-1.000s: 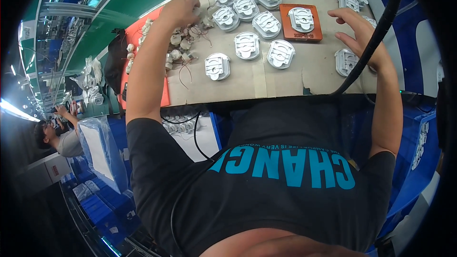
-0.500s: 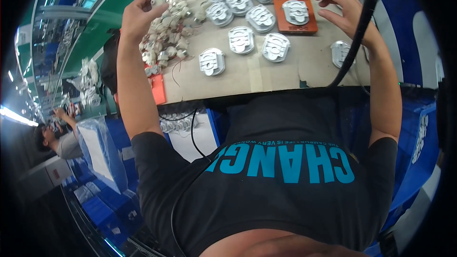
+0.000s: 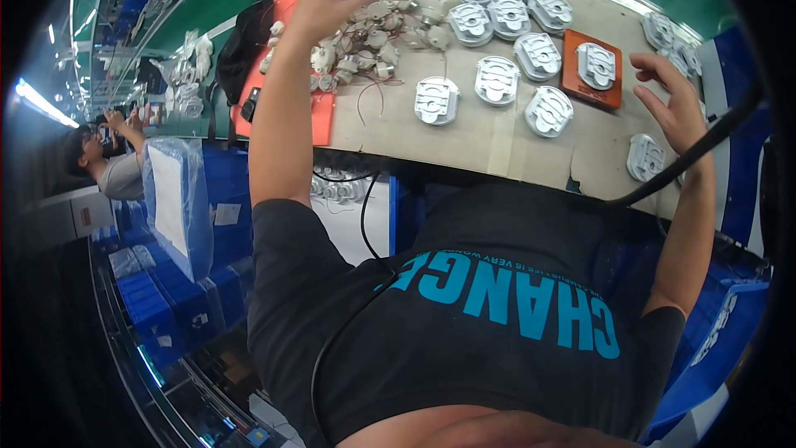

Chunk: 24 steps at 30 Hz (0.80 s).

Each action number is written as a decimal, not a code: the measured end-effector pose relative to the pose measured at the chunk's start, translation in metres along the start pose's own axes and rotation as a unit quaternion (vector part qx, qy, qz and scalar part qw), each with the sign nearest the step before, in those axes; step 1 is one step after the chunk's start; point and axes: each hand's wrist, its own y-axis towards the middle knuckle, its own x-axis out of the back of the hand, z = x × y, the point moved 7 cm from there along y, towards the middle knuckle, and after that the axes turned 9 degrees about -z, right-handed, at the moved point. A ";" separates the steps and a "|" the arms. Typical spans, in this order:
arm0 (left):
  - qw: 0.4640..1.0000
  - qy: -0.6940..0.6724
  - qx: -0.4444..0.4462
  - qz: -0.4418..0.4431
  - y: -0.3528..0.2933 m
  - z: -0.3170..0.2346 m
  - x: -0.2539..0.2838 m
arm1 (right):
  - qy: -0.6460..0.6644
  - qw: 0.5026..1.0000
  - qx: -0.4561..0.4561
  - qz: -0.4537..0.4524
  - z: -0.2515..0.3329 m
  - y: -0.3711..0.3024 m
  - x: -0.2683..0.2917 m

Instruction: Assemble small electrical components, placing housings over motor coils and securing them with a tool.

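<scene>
Tbl (image 3: 394,126): wired pcs (image 3: 380,40) nr L hand (image 3: 330,5)

White housing on an orange block, wired parts heaped to its left
The housing (image 3: 596,65) is white with rounded ends and lies flat on the orange block (image 3: 574,75), its slotted, ribbed face up, the block's orange border showing around it. 9 similar loose housings (image 3: 497,80) lie face up between block and heap: 5 bunched toward the far side, 4 spread out nearer the front edge. The heap of small parts (image 3: 377,39) is a jumble of cream-coloured rounded bodies, some with silvery metal, tangled in thin wires; it spreads from the orange-red mat (image 3: 311,120) onto the bench top (image 3: 473,143). Its pieces overlap too much to count.
</scene>
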 end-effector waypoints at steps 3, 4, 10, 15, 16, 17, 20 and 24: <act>0.982 0.104 0.056 -0.145 0.008 0.052 0.057 | -0.018 1.000 -0.019 -0.008 -0.007 -0.004 0.002; 0.976 0.160 0.088 -0.118 0.005 0.071 0.065 | -0.015 1.000 -0.012 -0.004 -0.008 -0.002 -0.001; 0.962 0.223 0.143 -0.061 0.009 0.131 0.069 | -0.010 1.000 -0.026 -0.011 -0.009 -0.002 0.002; 0.961 0.220 0.168 0.016 -0.003 0.128 0.059 | -0.012 0.999 -0.034 0.000 -0.011 -0.001 0.001; 0.969 0.179 0.172 0.020 -0.003 0.127 0.055 | -0.014 0.999 -0.033 0.001 -0.011 0.001 0.001; 0.974 0.139 0.178 0.025 -0.007 0.127 0.051 | -0.012 0.999 -0.029 0.003 -0.010 0.002 -0.001; 0.974 0.178 0.132 0.040 -0.012 0.120 0.053 | -0.011 1.000 -0.021 0.011 -0.007 0.005 -0.004; 0.983 0.125 0.132 0.027 -0.008 0.117 0.040 | -0.019 1.000 -0.018 0.015 -0.005 0.005 -0.005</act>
